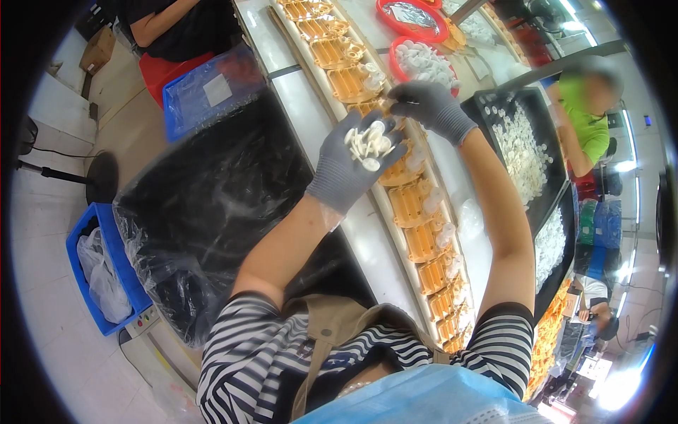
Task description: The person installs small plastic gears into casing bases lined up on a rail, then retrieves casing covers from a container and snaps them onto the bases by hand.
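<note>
The left hand (337,173) cups loose white discs (369,143) over the left edge of the track (388,219); the right hand (439,112), fingers drawn in, contents unclear, reaches over the right edge. The orange trays (346,83) run lengthwise away from the body.

Parts (408,206) lie in a row along the table (293,99), left of a tray (477,106) holding discs (521,152).

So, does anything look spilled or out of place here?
Nothing clearly stands out: white pieces are heaped inside the black tray, orange parts run in a line, and the left hand cups more pieces.
</note>
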Action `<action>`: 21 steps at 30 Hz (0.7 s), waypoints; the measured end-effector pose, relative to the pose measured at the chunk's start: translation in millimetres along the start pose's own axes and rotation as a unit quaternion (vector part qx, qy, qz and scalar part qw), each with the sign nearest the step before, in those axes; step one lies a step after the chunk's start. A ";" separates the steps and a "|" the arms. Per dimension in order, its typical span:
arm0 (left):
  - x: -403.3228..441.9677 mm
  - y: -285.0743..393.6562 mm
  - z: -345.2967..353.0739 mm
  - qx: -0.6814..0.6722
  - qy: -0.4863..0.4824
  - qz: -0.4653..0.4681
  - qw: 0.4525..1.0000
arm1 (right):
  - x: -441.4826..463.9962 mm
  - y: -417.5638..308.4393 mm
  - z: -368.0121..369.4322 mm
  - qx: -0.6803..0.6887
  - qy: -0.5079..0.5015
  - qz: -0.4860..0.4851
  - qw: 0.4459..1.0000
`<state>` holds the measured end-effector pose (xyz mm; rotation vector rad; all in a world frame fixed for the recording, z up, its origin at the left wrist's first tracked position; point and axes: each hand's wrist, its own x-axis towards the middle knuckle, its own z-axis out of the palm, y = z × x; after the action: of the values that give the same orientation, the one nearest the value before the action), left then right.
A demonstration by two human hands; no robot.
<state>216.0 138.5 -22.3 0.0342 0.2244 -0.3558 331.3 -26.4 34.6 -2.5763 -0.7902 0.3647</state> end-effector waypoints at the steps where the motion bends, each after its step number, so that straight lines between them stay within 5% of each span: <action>1: -1.2 -0.3 2.0 -0.007 0.012 -0.007 1.000 | 0.6 0.9 -0.7 -0.024 -0.002 -0.009 1.000; 4: -3.3 -0.6 1.8 -0.013 -0.029 -0.017 0.999 | -3.0 5.7 -0.6 -0.178 0.096 -0.125 0.971; 7: -2.8 -1.0 1.5 -0.008 -0.022 -0.030 0.999 | -24.4 -9.4 -2.7 -0.095 0.144 -0.157 0.972; 13: -1.6 -9.1 0.2 -0.013 -0.045 -0.060 0.997 | -53.5 -32.7 -2.5 -0.082 0.071 -0.227 0.968; 15: -6.7 -18.0 -1.9 0.245 -0.092 0.043 0.964 | -57.6 -32.1 -0.9 -0.105 0.050 -0.226 0.967; 21: -13.1 -31.8 -1.8 0.417 -0.135 0.075 0.896 | -75.1 -43.4 -6.1 -0.164 0.015 -0.224 0.961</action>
<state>192.5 113.3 -21.0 0.8446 -0.2225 -0.2773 252.7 -39.4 69.4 -2.5738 -1.4900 0.0552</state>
